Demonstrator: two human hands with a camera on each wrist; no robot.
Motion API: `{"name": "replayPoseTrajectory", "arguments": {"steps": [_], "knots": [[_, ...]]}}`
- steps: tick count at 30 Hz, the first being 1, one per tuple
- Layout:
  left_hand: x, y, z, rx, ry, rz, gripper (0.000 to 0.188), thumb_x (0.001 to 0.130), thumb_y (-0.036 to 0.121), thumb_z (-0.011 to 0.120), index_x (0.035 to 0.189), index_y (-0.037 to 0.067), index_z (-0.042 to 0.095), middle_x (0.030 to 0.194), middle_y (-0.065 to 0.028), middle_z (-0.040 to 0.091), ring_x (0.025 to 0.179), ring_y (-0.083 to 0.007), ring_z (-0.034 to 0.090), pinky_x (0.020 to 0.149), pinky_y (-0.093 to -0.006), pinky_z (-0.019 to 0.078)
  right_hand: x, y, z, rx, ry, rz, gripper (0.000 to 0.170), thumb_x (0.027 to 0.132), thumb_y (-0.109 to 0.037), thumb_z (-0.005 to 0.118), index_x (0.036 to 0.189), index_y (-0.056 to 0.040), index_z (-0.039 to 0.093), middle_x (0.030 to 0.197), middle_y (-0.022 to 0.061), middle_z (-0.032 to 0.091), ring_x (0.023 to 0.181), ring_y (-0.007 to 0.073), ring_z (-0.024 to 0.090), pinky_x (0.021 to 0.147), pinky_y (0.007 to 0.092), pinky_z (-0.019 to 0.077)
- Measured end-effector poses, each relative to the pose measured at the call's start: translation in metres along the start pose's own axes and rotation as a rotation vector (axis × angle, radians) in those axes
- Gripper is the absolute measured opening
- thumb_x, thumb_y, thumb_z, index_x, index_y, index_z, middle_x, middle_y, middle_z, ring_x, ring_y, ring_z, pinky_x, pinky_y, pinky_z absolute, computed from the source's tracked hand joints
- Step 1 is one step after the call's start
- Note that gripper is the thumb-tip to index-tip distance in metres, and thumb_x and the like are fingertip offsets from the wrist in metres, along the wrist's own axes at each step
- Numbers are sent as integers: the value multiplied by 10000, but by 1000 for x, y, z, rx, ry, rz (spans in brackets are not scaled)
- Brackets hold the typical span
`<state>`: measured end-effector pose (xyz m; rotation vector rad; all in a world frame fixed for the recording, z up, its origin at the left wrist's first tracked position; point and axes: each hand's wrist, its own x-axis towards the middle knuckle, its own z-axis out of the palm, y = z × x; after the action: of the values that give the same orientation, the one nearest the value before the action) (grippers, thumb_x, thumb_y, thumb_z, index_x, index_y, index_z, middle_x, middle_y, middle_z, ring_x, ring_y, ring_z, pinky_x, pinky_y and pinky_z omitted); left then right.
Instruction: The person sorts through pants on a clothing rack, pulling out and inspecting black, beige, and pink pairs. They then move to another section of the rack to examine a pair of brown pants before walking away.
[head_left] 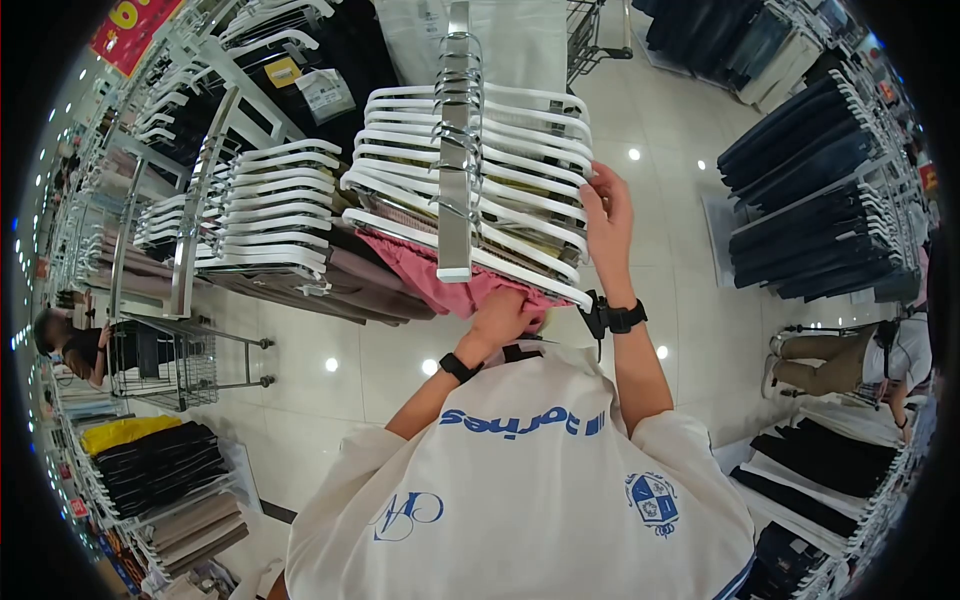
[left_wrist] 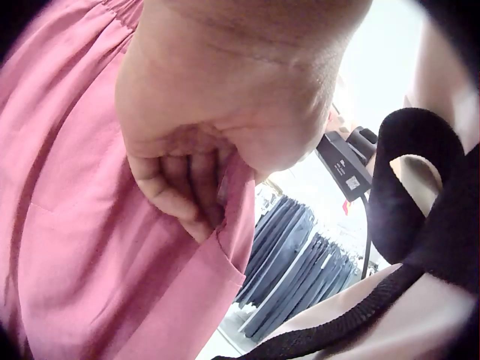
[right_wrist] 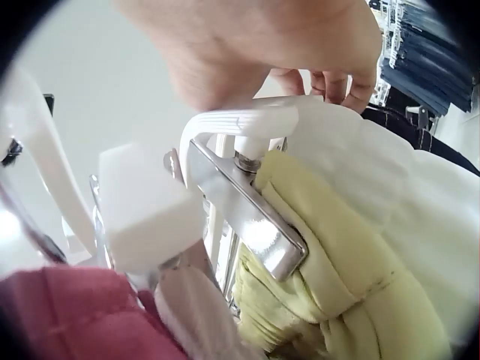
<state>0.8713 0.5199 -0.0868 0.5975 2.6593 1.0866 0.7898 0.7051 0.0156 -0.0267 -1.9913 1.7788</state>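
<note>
Pink trousers with a gathered waist hang at the near end of a metal rail. My left hand grips their edge at the pocket; in the left wrist view the fingers of this hand curl round the pink cloth. White hangers stand in a row along the rail. My right hand touches the right ends of several hangers, and in the right wrist view the hand lies over a white hanger whose metal clip holds yellow-green cloth.
More hangers with clothes hang on the rail at left. A shopping cart stands at lower left, with a person near it. Dark jeans hang at right, where another person stands. Tiled floor lies between.
</note>
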Motion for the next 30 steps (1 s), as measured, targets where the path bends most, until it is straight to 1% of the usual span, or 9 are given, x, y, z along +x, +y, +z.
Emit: {"name": "replayPoseTrajectory", "arguments": {"steps": [6,10,12,16,18,22,25,27,30], "knots": [[0,-4,3,-18,16,17,376,786,358,694,807,-18,677,760,-224,652,756,-402,639,692,-473,505,7,-2,-11,-172,53,-94,167,884,-138,641,1030,-69,683,1131,75,590,949,141,582,744,253,458],[-3,-3,1,-33,24,16,366,782,352,696,819,-12,682,764,-217,656,758,-398,642,693,-469,507,17,8,-18,-22,-40,-28,145,881,-146,650,985,-48,678,1055,55,641,903,134,596,740,253,458],[-4,-2,-1,-36,-5,-10,357,779,347,699,828,-6,686,771,-212,659,761,-396,642,695,-465,509,21,4,-24,-33,-118,71,191,888,-155,654,1025,-22,654,944,41,660,831,122,601,731,260,464],[-5,1,-8,-33,-12,-16,346,775,336,701,827,-6,682,776,-209,660,763,-397,641,696,-464,510,30,-4,-18,32,-95,27,282,900,-162,648,1124,7,617,903,47,655,780,112,594,717,266,469],[-7,4,-11,5,8,-26,335,765,320,697,815,-10,674,779,-215,654,769,-398,638,698,-466,510,37,-8,-16,-66,-133,106,390,914,-192,643,1237,11,564,864,54,636,765,106,581,702,261,469],[-8,1,-11,26,16,-19,319,756,305,690,816,-8,670,796,-219,653,786,-398,633,711,-472,507,54,-1,-18,-28,-189,190,368,928,-245,632,1186,17,614,829,36,613,732,114,571,691,259,467],[-11,2,-13,28,6,-46,312,754,299,686,831,-3,671,812,-221,652,809,-398,627,730,-477,502,61,-2,-25,-128,-218,180,347,947,-298,605,1080,15,674,883,52,620,783,117,574,710,266,465],[-10,-1,-11,8,-28,-54,316,755,293,684,878,3,669,864,-219,659,854,-388,627,750,-486,497,64,-1,-23,-131,-162,160,348,954,-315,590,994,10,706,996,76,646,884,128,582,773,269,463],[-12,-6,-5,25,-15,-32,321,760,288,674,928,14,665,914,-213,661,896,-382,626,769,-490,498,73,8,-21,-137,-182,7,339,955,-313,584,1018,-1,700,1107,88,647,976,153,581,842,284,457]]}}
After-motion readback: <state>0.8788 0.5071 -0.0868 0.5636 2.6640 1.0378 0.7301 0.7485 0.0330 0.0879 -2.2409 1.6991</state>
